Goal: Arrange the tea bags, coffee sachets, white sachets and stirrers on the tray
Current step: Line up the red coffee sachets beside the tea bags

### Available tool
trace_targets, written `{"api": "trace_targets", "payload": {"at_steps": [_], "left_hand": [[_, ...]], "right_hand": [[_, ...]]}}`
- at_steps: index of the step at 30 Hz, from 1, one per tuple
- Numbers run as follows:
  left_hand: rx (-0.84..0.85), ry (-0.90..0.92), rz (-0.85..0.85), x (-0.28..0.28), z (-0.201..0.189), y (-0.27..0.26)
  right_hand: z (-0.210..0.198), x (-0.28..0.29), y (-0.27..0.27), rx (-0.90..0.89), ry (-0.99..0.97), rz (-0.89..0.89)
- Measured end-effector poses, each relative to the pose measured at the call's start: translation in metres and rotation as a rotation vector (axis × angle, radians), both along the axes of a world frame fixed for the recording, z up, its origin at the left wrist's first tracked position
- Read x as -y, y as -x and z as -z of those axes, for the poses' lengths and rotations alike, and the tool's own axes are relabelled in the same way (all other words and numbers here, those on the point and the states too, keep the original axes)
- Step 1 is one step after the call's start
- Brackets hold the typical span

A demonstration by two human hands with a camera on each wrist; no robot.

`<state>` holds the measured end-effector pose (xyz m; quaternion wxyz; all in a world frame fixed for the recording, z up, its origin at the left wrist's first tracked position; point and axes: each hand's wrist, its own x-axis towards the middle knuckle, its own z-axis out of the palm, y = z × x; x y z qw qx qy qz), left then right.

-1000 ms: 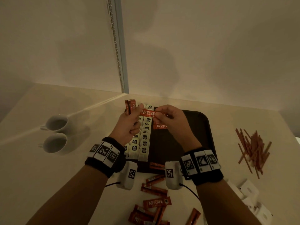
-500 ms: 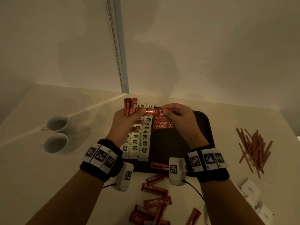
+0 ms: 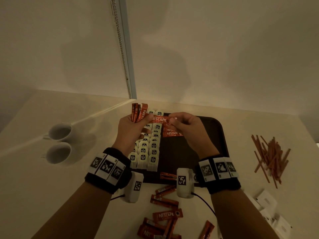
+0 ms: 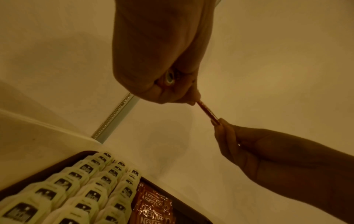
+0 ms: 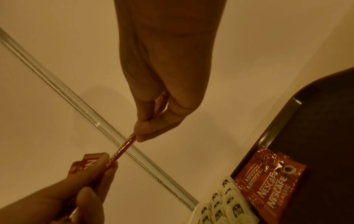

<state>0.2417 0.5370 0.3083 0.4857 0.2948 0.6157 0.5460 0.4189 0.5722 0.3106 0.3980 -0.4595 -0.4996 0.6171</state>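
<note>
**Sachet passing between two hands above the tray**

Both hands have lifted slightly toward the far edge of the tray since a second ago, and the sachet between them now lies level above the tea bags. Left hand: fingers curled round a bundle of upright coffee sachets, thumb and fingertips also pinching the left end of one level sachet. Right hand: thumb and forefinger pinching the right end of that same sachet, other fingers loosely curled. In the wrist views this sachet appears edge-on, as a thin red strip spanning the gap between the two pinches.

Tray: dark, with rounded corners, lying on the pale table. Its left part carries tea bags in close overlapping rows running from near edge to far edge. Just right of them, at the far end, lie placed sachets, overlapping and level, touching the tea-bag rows. One more sachet lies at the tray's near edge.

Off the tray: loose sachets scattered on the table between the forearms; stirrers in a loose heap to the right, well apart from the tray; white sachets at the near right; two white cups side by side to the left.
</note>
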Motion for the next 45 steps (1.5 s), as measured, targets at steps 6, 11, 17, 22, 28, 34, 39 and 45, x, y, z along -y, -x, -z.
{"api": "trace_targets", "payload": {"at_steps": [6,11,17,22,28,34,39,45], "left_hand": [[-0.085,-0.031,-0.023,0.000,0.003,0.007],[-0.058,0.027,-0.088,0.015,0.018,0.035],[-0.012,0.090,-0.060,0.047,0.049,0.060],[0.026,0.117,-0.098,0.063,0.055,0.073],[0.028,0.119,-0.114,0.070,0.053,0.081],[0.028,0.111,-0.105,0.070,0.053,0.080],[0.035,0.109,-0.102,0.069,0.051,0.081],[0.034,0.119,-0.113,0.068,0.052,0.080]], "right_hand": [[0.008,-0.012,-0.015,0.217,-0.082,-0.040],[0.056,-0.039,-0.050,0.534,-0.066,-0.031],[0.116,-0.050,-0.059,0.671,0.109,-0.064],[0.133,-0.060,-0.047,0.737,0.103,-0.034],[0.142,-0.066,-0.040,0.780,0.073,0.075],[0.144,-0.067,-0.034,0.775,0.063,0.123],[0.146,-0.068,-0.032,0.781,0.054,0.146],[0.147,-0.067,-0.031,0.799,0.063,0.173]]}}
